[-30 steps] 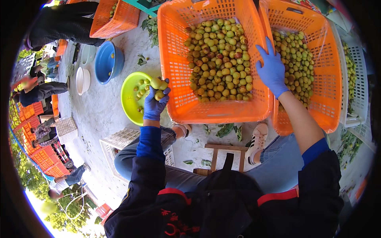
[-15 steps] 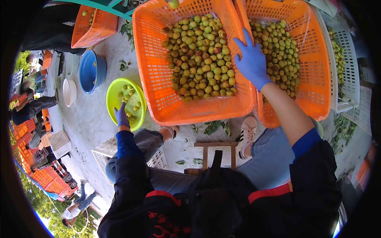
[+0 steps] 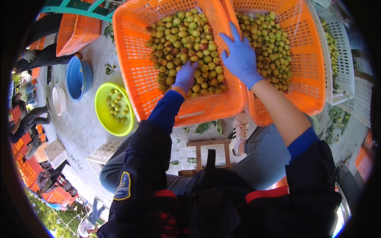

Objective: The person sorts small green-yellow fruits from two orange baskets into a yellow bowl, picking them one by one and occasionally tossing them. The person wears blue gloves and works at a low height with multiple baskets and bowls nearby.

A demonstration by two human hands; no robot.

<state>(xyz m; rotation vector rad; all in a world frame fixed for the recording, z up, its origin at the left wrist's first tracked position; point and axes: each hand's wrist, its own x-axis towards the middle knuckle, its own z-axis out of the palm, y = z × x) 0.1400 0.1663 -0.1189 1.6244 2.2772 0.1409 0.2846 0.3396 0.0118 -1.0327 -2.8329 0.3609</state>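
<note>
Both of my hands wear thin blue-violet gloves. My left hand point(image 3: 186, 77) is down on small round green-brown fruits point(image 3: 180, 39), which look like jujubes, in the middle orange crate point(image 3: 139, 85). Two of its fingertips show apart among the fruits; the other fingers are partly hidden. My right hand point(image 3: 241, 60) lies with fingers spread over the adjoining rims of this crate and a second orange crate point(image 3: 313, 59), also holding such fruits. To the left, a yellow-green basin point(image 3: 102, 115) on the ground has several fruits at its bottom.
Beyond the basin stand a blue tub point(image 3: 81, 87) and a white bowl point(image 3: 59, 101). Another orange crate point(image 3: 77, 33) is at the far left, white crates point(image 3: 341, 51) at the right. Between my legs is a wooden stool point(image 3: 210, 143). People and stacked orange crates occupy the left background.
My left hand has moved from the yellow-green basin up and right into the fruits of the middle crate. My right hand stays on the crate rims. The view has shifted slightly.
</note>
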